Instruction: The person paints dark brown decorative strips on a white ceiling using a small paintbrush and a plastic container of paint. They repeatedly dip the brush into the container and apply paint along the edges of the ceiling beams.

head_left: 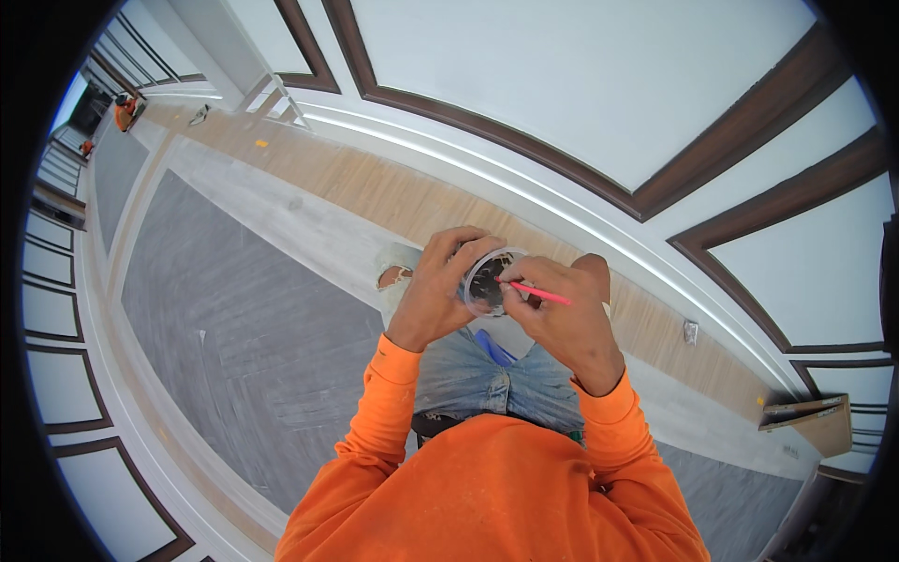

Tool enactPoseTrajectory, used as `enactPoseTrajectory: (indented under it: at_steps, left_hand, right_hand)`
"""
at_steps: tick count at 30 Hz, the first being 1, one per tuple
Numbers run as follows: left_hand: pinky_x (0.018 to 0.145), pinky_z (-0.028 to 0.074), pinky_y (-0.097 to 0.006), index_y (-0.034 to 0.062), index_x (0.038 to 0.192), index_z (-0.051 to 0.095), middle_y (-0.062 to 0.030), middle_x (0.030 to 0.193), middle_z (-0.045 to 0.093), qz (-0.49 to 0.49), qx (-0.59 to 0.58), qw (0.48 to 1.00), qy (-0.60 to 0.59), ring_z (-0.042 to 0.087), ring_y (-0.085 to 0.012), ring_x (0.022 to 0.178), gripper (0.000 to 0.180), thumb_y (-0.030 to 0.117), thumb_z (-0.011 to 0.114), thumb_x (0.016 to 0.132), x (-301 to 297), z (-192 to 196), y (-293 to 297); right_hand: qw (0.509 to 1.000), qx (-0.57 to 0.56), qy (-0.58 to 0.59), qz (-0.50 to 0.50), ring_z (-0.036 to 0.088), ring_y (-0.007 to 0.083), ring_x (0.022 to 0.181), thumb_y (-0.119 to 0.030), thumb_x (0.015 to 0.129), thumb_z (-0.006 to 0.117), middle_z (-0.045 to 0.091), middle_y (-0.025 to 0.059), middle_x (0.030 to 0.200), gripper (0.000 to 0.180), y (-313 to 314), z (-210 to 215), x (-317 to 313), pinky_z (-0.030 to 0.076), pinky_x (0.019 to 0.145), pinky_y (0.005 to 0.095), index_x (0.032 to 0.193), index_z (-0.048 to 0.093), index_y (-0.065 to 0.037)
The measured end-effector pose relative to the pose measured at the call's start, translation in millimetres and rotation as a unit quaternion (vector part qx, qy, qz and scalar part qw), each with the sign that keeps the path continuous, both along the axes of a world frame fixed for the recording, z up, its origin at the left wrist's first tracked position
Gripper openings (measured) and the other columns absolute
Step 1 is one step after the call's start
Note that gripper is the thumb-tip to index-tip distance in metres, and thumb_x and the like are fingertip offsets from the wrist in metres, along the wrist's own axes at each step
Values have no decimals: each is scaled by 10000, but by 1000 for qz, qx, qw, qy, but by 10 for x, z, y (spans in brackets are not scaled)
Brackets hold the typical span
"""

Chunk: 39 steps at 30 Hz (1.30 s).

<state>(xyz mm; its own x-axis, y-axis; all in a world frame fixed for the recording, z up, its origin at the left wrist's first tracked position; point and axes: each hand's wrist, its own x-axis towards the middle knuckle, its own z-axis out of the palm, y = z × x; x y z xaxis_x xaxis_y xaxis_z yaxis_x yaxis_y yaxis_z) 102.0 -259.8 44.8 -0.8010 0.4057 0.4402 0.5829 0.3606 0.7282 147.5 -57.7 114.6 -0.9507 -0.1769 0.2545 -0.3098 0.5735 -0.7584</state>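
My left hand (438,292) is closed around the side of a clear plastic cup (477,304), which I hold in front of my lap. Something dark brown or black lies in the cup, with lighter streaks on it. Pinched in the fingers of my right hand (573,323) is a thin pink stick (548,295), like the handle of a small brush. It slants toward the cup's mouth; its working end is hidden by my fingers, so I cannot tell its kind. Both hands are close together above my jeans (459,375).
White wall panels with dark brown wooden trim (524,140) rise ahead and to the right. Grey sheeting (253,318) covers much of the floor beside a wood-plank strip (356,183). A board-like object (815,421) stands at far right. Another person in orange (125,112) is far off at left.
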Motion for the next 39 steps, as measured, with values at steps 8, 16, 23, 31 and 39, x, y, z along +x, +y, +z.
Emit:
enactPoseTrajectory:
  at_steps: [8,16,23,31,39]
  left_hand:
    - [1088,506,-464,131,1411,653,-123,1367,603,11,-11,1000,7,571,-369,1289,691,180,882,761,36,46,6]
    - [1075,535,-442,137,1416,654,-121,1379,598,19,-60,998,18,591,-357,1308,696,174,902,766,120,174,9]
    - [1062,530,-453,131,1408,656,-129,1377,603,0,-85,996,25,598,-369,1295,676,220,891,780,148,289,28]
    - [1107,483,-494,144,1426,626,-145,1381,587,-47,-33,998,-10,554,-404,1291,721,196,843,740,-156,20,145]
    - [1100,501,-473,130,1446,616,-150,1395,586,-61,22,995,-79,569,-400,1300,745,186,895,757,-1080,-597,227]
  right_hand:
    - [1000,10,22,0,702,369,725,-74,874,758,733,151,895,135,49,167,58,552,636,404,997,706,-55]
    - [999,24,27,33,708,321,697,-75,865,763,747,138,890,117,177,215,155,552,622,374,973,724,-54]
    - [996,-79,-50,-9,697,161,636,-76,887,771,740,81,792,91,258,257,276,525,589,295,943,730,-17]
    - [925,-349,-93,-115,687,144,671,-60,971,706,737,103,854,72,465,-79,198,522,592,255,988,717,9]
    - [619,-767,-93,-138,737,192,828,-220,1053,608,754,160,1003,230,806,-761,-576,580,666,279,1157,652,-20]
